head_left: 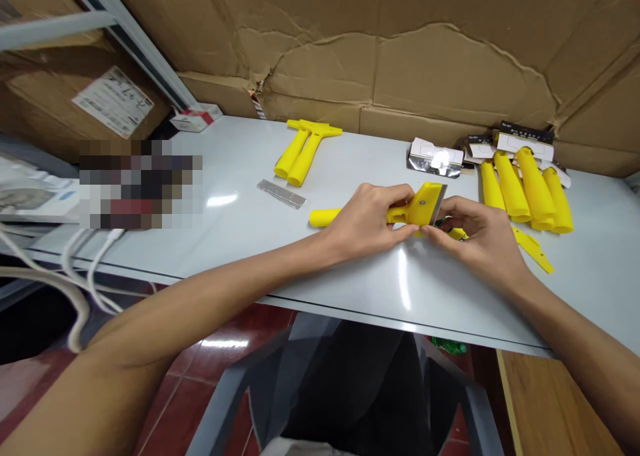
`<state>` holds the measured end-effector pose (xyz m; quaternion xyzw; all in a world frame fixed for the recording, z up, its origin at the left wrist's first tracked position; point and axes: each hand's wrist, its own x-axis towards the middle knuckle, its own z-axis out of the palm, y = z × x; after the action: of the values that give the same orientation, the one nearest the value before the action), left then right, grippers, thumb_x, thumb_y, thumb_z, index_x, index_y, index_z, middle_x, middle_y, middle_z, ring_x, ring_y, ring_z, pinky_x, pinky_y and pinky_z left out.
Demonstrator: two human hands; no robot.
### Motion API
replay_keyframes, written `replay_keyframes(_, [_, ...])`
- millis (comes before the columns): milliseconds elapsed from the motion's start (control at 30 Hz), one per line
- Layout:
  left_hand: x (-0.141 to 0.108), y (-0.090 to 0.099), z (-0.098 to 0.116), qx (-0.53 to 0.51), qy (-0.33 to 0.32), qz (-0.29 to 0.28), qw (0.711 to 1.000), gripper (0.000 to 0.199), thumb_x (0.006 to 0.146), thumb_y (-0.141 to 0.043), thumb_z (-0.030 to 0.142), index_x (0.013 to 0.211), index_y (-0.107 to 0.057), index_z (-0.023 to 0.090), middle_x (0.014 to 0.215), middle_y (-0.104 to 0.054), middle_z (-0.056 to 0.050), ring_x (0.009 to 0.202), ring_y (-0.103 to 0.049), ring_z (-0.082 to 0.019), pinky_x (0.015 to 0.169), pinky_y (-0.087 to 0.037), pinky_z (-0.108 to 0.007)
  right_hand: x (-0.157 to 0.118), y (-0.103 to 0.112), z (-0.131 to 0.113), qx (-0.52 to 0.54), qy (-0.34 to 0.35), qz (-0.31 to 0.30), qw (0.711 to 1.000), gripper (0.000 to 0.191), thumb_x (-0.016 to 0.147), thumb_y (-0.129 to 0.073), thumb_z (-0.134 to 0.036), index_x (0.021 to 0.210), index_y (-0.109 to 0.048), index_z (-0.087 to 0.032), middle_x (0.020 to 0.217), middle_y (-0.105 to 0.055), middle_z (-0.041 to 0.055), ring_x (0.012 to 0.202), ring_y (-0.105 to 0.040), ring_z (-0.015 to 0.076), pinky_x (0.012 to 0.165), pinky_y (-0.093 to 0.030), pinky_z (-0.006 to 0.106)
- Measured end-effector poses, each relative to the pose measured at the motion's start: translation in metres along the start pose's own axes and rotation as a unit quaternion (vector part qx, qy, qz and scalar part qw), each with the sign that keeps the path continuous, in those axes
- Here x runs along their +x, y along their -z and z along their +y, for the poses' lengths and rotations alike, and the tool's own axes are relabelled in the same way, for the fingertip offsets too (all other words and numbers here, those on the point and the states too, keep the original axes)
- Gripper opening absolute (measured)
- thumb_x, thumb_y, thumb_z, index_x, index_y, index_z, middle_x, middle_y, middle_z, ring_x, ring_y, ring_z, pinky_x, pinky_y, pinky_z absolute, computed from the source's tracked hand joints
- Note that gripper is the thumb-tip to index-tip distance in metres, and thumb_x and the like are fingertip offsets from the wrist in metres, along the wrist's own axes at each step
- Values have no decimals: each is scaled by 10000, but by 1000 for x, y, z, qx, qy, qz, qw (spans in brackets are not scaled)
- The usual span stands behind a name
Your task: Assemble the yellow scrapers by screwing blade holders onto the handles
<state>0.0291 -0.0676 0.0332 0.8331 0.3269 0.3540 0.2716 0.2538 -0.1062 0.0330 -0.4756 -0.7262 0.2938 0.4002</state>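
A yellow scraper (pixel 423 204) with a metal blade along its head's right edge is held over the white table. My left hand (pixel 367 219) is closed round its neck, with the handle sticking out to the left. At the blade side, my right hand (pixel 475 236) has its thumb and fingers pinched near the scraper's lower corner; what exactly they grip is partly hidden. Behind my right hand lies a small yellow piece (pixel 534 249). Two yellow scraper handles (pixel 305 153) rest farther back, and flat metal blades (pixel 281 194) lie left of the held scraper.
Several yellow handles with black and white cards (pixel 533 186) lie at the right. A packaging card (pixel 435 159) is at the back by the cardboard (pixel 425 76). A small red and white box (pixel 197 117) and white cables (pixel 95 269) are on the left.
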Motion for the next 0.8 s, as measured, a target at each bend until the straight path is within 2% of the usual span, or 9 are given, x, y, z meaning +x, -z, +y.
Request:
replay_keyframes(133, [0,-1,-2,25,-6,8,1000,134,874,-744,292,920,-652,205,827,-708,15,708,-568,-131,691,-455,-289,1,2,3,19,-5,-11,1000,142,864,-843,-275,974,-760,-245,954,-776,21,845,-718,195,738,-604,337])
replay_keyframes(233, [-1,-2,-4,37,-19,22,999,146,890,-734,322,935,-650,211,836,-709,11,706,-567,-129,689,-465,-286,4,9,5,79,-16,-27,996,112,961,-774,-356,988,-776,-248,926,-758,18,716,-670,154,667,-581,317])
replay_keyframes(300, [-2,-3,-5,40,-34,30,998,184,906,-740,372,946,-654,215,819,-700,14,685,-555,-125,677,-469,-283,7,15,6,133,-21,-44,990,226,1032,-689,-434,958,-796,-248,883,-742,21,669,-650,145,642,-575,317])
replay_keyframes(400, [-4,-7,-8,62,-87,42,993,194,950,-729,394,974,-671,211,832,-726,-1,684,-592,-125,690,-493,-282,11,23,7,129,-28,-82,988,292,990,-750,-505,870,-813,-246,798,-734,21,657,-640,150,635,-557,319])
replay_keyframes(467, [-7,-11,-11,93,-152,46,983,137,998,-667,339,1001,-685,204,863,-757,-22,719,-645,-134,707,-510,-284,12,27,9,92,-33,-115,989,260,917,-838,-511,888,-839,-253,843,-774,33,694,-659,162,643,-547,322])
replay_keyframes(533, [-9,-14,-13,138,-220,31,965,136,1025,-577,265,1011,-696,201,884,-776,-43,760,-683,-149,706,-521,-290,13,30,10,77,-27,-143,986,242,888,-870,-503,944,-861,-267,964,-810,49,792,-703,187,686,-553,331])
replay_keyframes(600, [-10,-17,-14,185,-259,2,948,185,1020,-522,224,996,-704,210,890,-783,-56,782,-698,-164,699,-532,-303,13,31,11,64,-13,-170,983,212,910,-857,-479,955,-861,-272,997,-807,50,853,-715,198,726,-547,336])
replay_keyframes(700, [-9,-16,-12,220,-265,-44,938,192,1015,-525,234,953,-707,236,882,-775,-63,784,-694,-185,697,-551,-330,13,31,12,11,38,-196,980,166,965,-808,-423,929,-819,-262,933,-774,29,795,-681,172,705,-517,321])
replay_keyframes(800, [-8,-12,-12,221,-272,-82,933,236,1040,-516,215,893,-697,251,855,-752,-57,781,-681,-191,705,-562,-343,12,28,12,-74,108,-191,973,152,1023,-725,-366,932,-753,-247,891,-749,19,756,-665,162,689,-509,313])
